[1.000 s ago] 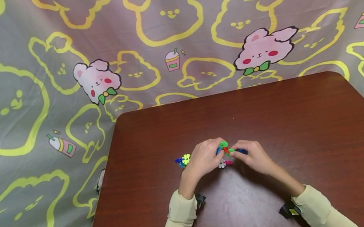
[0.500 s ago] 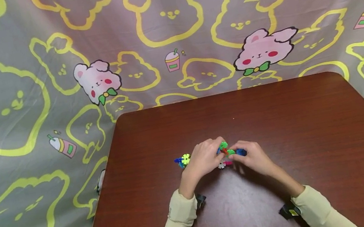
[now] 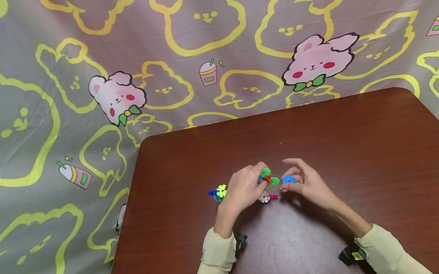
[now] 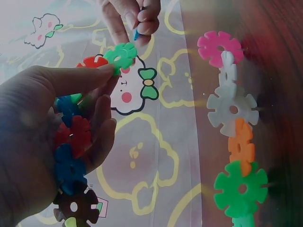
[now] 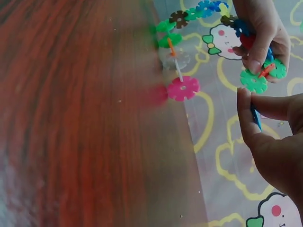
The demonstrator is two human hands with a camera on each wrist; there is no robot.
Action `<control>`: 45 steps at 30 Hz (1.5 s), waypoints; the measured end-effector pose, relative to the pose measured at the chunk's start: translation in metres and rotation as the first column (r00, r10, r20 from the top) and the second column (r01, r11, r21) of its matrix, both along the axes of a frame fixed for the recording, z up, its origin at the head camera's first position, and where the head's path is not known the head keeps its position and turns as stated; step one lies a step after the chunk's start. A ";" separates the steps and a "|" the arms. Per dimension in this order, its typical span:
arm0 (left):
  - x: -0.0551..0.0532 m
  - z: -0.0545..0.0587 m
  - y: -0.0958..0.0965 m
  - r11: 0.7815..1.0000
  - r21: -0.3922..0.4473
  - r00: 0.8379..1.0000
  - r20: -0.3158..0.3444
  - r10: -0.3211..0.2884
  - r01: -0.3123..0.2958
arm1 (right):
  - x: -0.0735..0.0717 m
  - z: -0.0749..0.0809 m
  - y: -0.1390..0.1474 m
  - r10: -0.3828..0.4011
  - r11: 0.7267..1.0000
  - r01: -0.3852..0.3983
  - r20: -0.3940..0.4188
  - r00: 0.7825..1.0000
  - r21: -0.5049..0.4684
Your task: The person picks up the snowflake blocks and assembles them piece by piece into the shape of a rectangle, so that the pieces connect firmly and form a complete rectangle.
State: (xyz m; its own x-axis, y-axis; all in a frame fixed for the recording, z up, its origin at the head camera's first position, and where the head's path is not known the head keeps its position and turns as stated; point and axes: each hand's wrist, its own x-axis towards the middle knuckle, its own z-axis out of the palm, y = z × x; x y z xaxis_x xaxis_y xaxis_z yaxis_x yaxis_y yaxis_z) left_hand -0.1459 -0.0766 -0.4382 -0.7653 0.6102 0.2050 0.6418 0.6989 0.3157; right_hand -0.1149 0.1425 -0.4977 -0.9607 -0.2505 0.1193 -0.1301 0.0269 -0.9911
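My left hand holds one end of a chain of notched plastic snowflake discs. Thumb and fingers pinch it near a green disc and an orange-red one, while more red, blue and brown discs hang below the palm. Opposite, my right hand pinches a loose blue disc between thumb and fingers, a small gap from the green disc. The chain loops round past a yellow disc to its other end, where white and pink discs show. My left hand hides part of the chain in the head view.
Both hands work over a brown wooden table. A grey cloth with yellow outlines and printed rabbits hangs behind and at the sides. Black straps sit at the wrists beside the pale sleeves.
My right hand has drawn slightly right, its fingers lifting and spreading. The blue disc has turned to show its flat face. My left hand and the chain have shifted slightly left.
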 end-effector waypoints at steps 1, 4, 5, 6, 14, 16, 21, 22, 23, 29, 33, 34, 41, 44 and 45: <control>0.000 0.000 0.000 1.000 0.004 1.000 -0.001 0.004 -0.004 | -0.001 0.000 0.000 -0.002 1.000 0.003 0.026 1.000 -0.019; -0.001 0.000 0.000 1.000 0.016 1.000 0.003 0.012 -0.013 | -0.002 0.000 0.001 0.003 0.999 0.001 0.083 0.997 -0.048; -0.002 0.000 0.000 1.000 0.020 1.000 0.005 0.014 -0.014 | -0.003 0.000 0.001 0.006 0.999 -0.001 0.096 0.995 -0.050; -0.002 0.000 0.000 1.000 0.023 1.000 0.007 0.015 -0.016 | -0.003 0.000 0.001 0.011 0.999 -0.005 0.110 0.994 -0.049; -0.003 0.001 -0.001 0.999 0.042 1.000 0.010 0.026 -0.026 | -0.001 -0.006 -0.003 0.049 0.992 -0.019 0.243 0.969 -0.122; -0.003 0.001 -0.001 0.999 0.042 0.999 0.019 0.025 -0.026 | 0.000 -0.006 -0.005 0.054 0.985 -0.005 0.283 0.958 -0.171; -0.003 0.002 -0.001 0.999 0.042 0.999 0.031 0.027 -0.028 | 0.002 -0.006 -0.010 0.080 0.958 0.029 0.362 0.929 -0.287; -0.002 0.001 -0.002 0.999 0.043 0.999 0.033 0.027 -0.028 | 0.002 -0.006 -0.011 0.090 0.952 0.030 0.371 0.924 -0.305; -0.002 0.001 -0.002 0.999 0.043 0.999 0.033 0.027 -0.029 | 0.001 -0.007 -0.011 0.102 0.945 0.030 0.381 0.919 -0.324; -0.002 0.001 -0.003 0.999 0.044 0.999 0.032 0.028 -0.030 | 0.000 -0.009 -0.011 0.178 0.904 0.029 0.437 0.882 -0.427; -0.002 0.002 -0.004 0.998 0.057 0.999 0.033 0.024 -0.026 | -0.001 -0.010 -0.011 0.212 0.885 0.033 0.465 0.860 -0.465; -0.002 0.002 -0.004 0.998 0.059 0.999 0.034 0.023 -0.025 | -0.001 -0.010 -0.012 0.216 0.882 0.035 0.469 0.857 -0.470; -0.001 0.002 -0.004 0.998 0.062 1.000 0.025 0.019 -0.021 | 0.000 -0.010 -0.015 0.271 0.840 0.036 0.477 0.836 -0.541; -0.001 0.001 -0.005 0.998 0.067 1.000 0.017 0.011 -0.012 | 0.001 -0.010 -0.016 0.290 0.822 0.038 0.474 0.831 -0.569; -0.001 0.001 -0.005 0.998 0.068 1.000 0.015 0.009 -0.010 | 0.001 -0.010 -0.016 0.300 0.812 0.038 0.473 0.829 -0.582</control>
State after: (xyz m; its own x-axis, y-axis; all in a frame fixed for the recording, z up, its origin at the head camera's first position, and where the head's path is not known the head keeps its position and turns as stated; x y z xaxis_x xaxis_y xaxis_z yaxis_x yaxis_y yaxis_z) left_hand -0.1469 -0.0812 -0.4372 -0.7743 0.5878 0.2344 0.6301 0.6818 0.3718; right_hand -0.1141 0.1269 -0.5079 -0.8723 -0.4318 -0.2295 0.4468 -0.5131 -0.7329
